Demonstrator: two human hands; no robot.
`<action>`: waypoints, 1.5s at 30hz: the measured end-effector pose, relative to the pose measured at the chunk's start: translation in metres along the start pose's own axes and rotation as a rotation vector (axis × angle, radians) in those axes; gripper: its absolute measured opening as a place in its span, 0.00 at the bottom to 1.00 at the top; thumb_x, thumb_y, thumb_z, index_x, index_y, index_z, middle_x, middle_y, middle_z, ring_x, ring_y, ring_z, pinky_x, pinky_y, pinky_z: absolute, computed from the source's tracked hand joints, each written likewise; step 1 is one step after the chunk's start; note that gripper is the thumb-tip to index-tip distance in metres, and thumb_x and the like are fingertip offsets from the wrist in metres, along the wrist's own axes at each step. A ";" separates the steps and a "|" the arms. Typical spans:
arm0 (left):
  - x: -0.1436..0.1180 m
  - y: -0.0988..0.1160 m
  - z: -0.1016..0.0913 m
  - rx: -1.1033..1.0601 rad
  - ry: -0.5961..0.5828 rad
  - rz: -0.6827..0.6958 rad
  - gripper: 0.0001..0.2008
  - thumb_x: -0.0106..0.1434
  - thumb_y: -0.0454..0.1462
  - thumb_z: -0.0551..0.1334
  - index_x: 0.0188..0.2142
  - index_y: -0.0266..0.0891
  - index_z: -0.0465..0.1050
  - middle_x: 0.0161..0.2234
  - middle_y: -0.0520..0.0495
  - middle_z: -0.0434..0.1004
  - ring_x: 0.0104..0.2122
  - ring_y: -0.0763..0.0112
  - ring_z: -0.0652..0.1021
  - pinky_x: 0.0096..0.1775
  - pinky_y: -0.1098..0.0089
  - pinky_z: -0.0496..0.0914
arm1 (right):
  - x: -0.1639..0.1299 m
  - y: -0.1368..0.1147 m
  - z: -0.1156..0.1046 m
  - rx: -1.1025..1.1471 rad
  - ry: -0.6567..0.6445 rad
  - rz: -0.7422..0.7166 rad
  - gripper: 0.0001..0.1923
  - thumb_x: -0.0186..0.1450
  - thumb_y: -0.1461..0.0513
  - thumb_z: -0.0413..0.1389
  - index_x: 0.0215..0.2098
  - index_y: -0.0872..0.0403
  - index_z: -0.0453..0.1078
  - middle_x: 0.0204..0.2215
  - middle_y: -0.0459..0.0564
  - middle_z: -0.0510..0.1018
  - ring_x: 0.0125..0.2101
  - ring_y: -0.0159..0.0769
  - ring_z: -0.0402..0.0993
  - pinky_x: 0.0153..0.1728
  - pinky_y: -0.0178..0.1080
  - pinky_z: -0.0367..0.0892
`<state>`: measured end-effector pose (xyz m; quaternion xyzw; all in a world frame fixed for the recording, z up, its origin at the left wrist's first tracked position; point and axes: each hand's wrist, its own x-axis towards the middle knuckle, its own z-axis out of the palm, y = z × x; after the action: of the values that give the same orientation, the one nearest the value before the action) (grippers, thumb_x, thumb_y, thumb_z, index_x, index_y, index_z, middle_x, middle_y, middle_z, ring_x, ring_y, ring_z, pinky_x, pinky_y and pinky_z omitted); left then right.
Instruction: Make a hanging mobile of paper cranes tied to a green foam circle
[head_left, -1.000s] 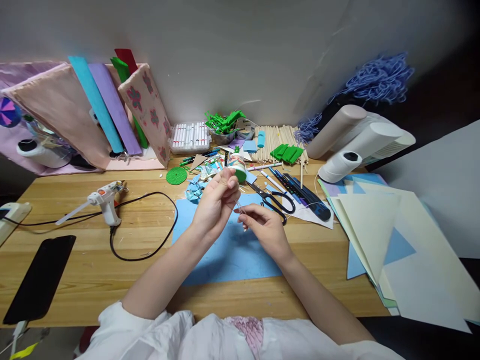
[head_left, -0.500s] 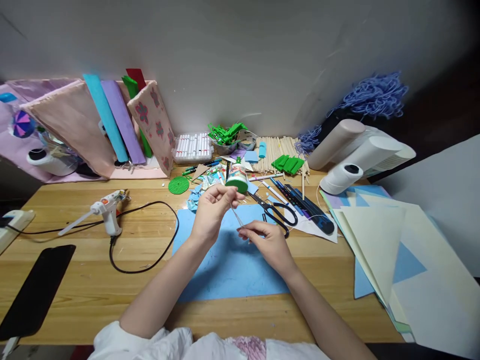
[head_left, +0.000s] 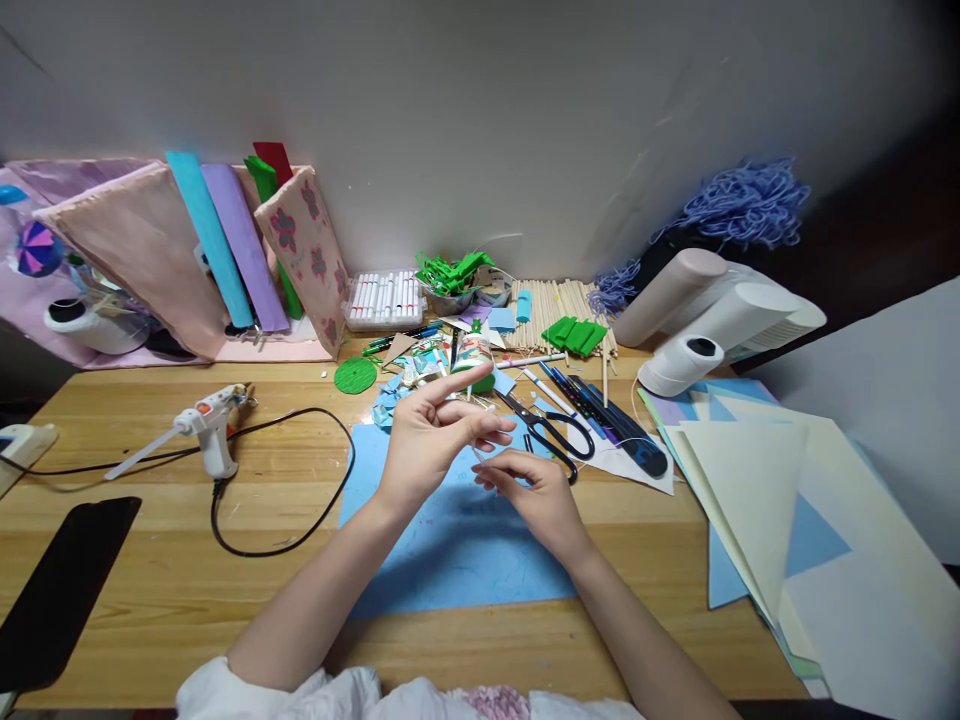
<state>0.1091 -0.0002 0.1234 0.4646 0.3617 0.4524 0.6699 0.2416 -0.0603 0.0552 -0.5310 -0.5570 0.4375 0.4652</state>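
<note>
A thin, pale thread (head_left: 478, 455) runs the short gap between my two hands, above a blue sheet (head_left: 457, 560). My left hand (head_left: 431, 440) pinches its upper end between thumb and bent fingers, while the index finger points out straight to the right. Lower and to the right, my right hand (head_left: 536, 490) grips the other end with the fingertips. Just beyond my left hand a small decorated cup with a green end (head_left: 476, 350) lies on its side, partly covered by my index finger. Black-handled scissors (head_left: 555, 435) rest beyond my right hand.
At left lie a hot glue gun (head_left: 214, 425) with its looping cord and a black phone (head_left: 67, 590). Markers (head_left: 386, 298), wooden sticks (head_left: 562, 300) and paper scraps (head_left: 412, 370) line the back. Paper sheets (head_left: 750, 480) and a thread spool (head_left: 679, 365) are at right.
My left hand has come down and closer to my right hand, its index finger now stretched out. The visible stretch of thread between them is shorter.
</note>
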 end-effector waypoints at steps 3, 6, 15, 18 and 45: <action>-0.001 0.002 0.001 -0.011 -0.021 0.013 0.22 0.52 0.37 0.67 0.47 0.40 0.71 0.25 0.47 0.80 0.24 0.70 0.79 0.25 0.76 0.71 | 0.000 0.001 -0.001 0.015 0.006 0.019 0.10 0.60 0.57 0.56 0.28 0.53 0.76 0.24 0.48 0.77 0.25 0.32 0.72 0.27 0.34 0.67; -0.002 0.004 0.002 -0.011 -0.018 0.029 0.20 0.52 0.37 0.66 0.46 0.40 0.72 0.25 0.47 0.80 0.24 0.70 0.79 0.25 0.76 0.71 | -0.001 0.001 -0.001 0.022 0.004 0.025 0.11 0.61 0.56 0.55 0.29 0.53 0.76 0.25 0.48 0.77 0.24 0.32 0.72 0.26 0.34 0.68; -0.004 0.003 0.003 -0.014 0.099 0.147 0.15 0.49 0.38 0.68 0.37 0.39 0.74 0.24 0.49 0.80 0.22 0.70 0.78 0.26 0.73 0.71 | -0.002 -0.002 -0.002 0.040 0.020 -0.013 0.09 0.60 0.58 0.56 0.27 0.53 0.76 0.24 0.48 0.77 0.24 0.32 0.71 0.27 0.35 0.67; -0.001 0.003 -0.005 -0.056 0.178 0.196 0.15 0.48 0.39 0.69 0.36 0.38 0.73 0.23 0.50 0.79 0.20 0.74 0.77 0.25 0.75 0.70 | -0.002 -0.002 -0.004 0.071 0.037 -0.011 0.08 0.60 0.60 0.57 0.27 0.54 0.76 0.23 0.47 0.77 0.23 0.30 0.70 0.26 0.34 0.67; 0.005 -0.010 -0.016 -0.121 0.292 0.112 0.18 0.47 0.40 0.69 0.36 0.36 0.70 0.25 0.49 0.79 0.24 0.75 0.78 0.28 0.77 0.70 | -0.001 -0.003 0.015 -0.030 0.054 -0.118 0.05 0.59 0.63 0.58 0.30 0.53 0.76 0.26 0.47 0.78 0.28 0.33 0.72 0.30 0.34 0.65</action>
<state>0.0988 0.0074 0.1089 0.3722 0.4009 0.5728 0.6105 0.2260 -0.0615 0.0554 -0.5157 -0.5810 0.3866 0.4970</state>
